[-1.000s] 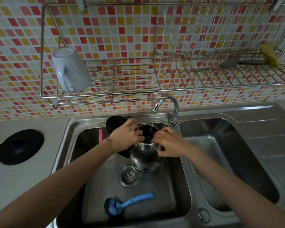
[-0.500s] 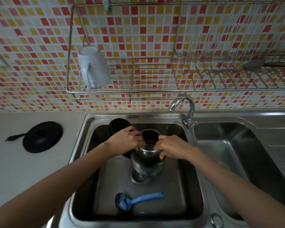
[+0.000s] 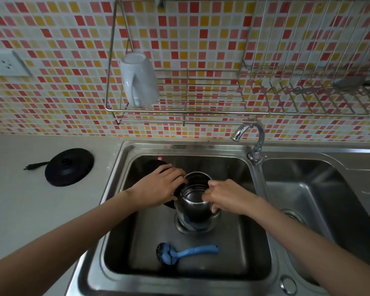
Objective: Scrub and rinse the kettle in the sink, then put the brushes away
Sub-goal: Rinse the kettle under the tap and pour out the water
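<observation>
A steel kettle [image 3: 195, 212] stands upright over the drain in the left sink basin [image 3: 233, 263], its mouth open and its black lid swung back to the left. My left hand [image 3: 158, 189] grips the kettle's rim and handle side. Gripping the right side of the rim is my right hand [image 3: 226, 197], with its fingertips over the edge. A blue-handled brush [image 3: 186, 253] with a dark head lies on the basin floor near the front. A pink tip [image 3: 159, 158] shows behind the lid at the basin's back wall.
The tap [image 3: 250, 133] stands between the two basins, spout toward the left one. The right basin [image 3: 329, 199] lies beside. A black kettle base [image 3: 68, 166] with its cord sits on the left counter. A white mug [image 3: 139, 80] hangs in the wall rack [image 3: 201, 112].
The kettle has come down from under the tap onto the basin floor over the drain. The water stream seen a second ago no longer shows. Both hands kept hold of the rim.
</observation>
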